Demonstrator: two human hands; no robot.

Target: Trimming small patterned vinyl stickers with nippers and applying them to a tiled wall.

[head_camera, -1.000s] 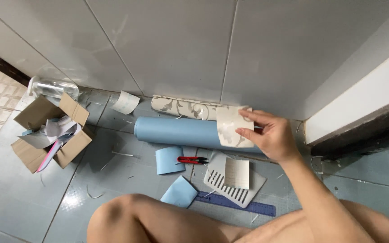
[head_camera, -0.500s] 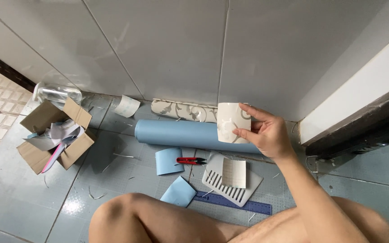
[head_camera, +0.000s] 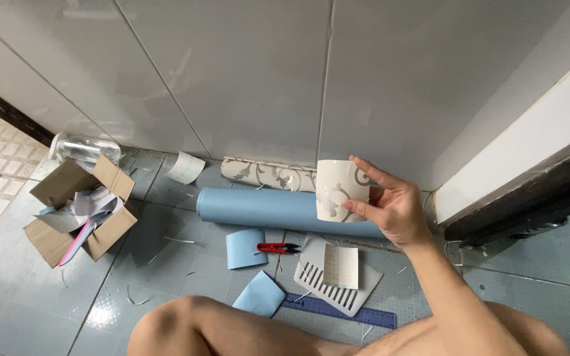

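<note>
Single head-worn view: looks steeply down and forward, close to the floor (head_camera: 21, 310), facing the tiled wall (head_camera: 232, 72); the blue roll (head_camera: 265, 207) lies mid-frame.

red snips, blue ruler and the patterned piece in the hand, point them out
red snips (head_camera: 277, 248), head view, on the handles
blue ruler (head_camera: 338, 310), head view, on its middle
patterned piece (head_camera: 338, 188), head view, on its face, held by the right hand (head_camera: 394, 207)

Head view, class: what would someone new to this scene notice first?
First, the right hand lifted before the grey tiled wall, pinching a curled white patterned piece. Below it a blue roll lies across the floor at the wall's foot, with small red snips in front of it. At far left sits an open cardboard box of scraps.
</note>
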